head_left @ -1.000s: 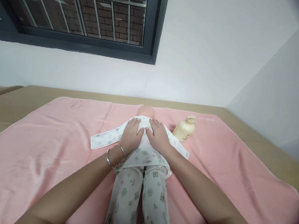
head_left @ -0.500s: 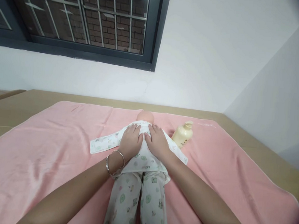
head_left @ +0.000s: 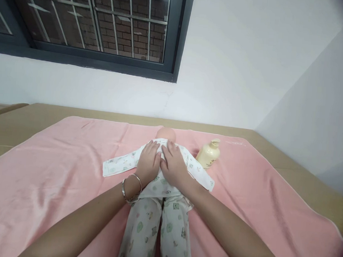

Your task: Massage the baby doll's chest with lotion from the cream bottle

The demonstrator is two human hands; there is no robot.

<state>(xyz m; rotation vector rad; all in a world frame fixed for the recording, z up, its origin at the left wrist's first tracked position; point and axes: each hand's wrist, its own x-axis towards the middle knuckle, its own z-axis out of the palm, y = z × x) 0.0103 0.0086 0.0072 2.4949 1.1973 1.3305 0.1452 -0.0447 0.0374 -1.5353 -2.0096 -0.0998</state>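
Note:
A baby doll (head_left: 166, 133) lies stretched out with its smooth, bald head at the far end. It wears a white printed top (head_left: 162, 190) and matching trousers (head_left: 144, 229), the sleeves spread to both sides. My left hand (head_left: 149, 162) rests flat on the left of the doll's upper body, fingers extended; a silver bangle (head_left: 123, 187) circles that wrist. Flat beside it, my right hand (head_left: 174, 164) covers the middle of the upper body, its thumb close to the left thumb. Both hands are open and grasp nothing. Which side of the doll faces up, I cannot tell.
A pale yellow pump bottle (head_left: 208, 154) stands tilted by the doll's right-hand sleeve. Under everything spreads a pink cloth (head_left: 76, 168) with some wrinkles, on a wooden surface (head_left: 301, 174). Behind rise a white wall (head_left: 223, 69) and a barred, dark-framed window (head_left: 178, 46).
My right hand has slid left across the doll's top, closer to my left hand, uncovering more of the right-hand shoulder and sleeve. My left hand has barely shifted.

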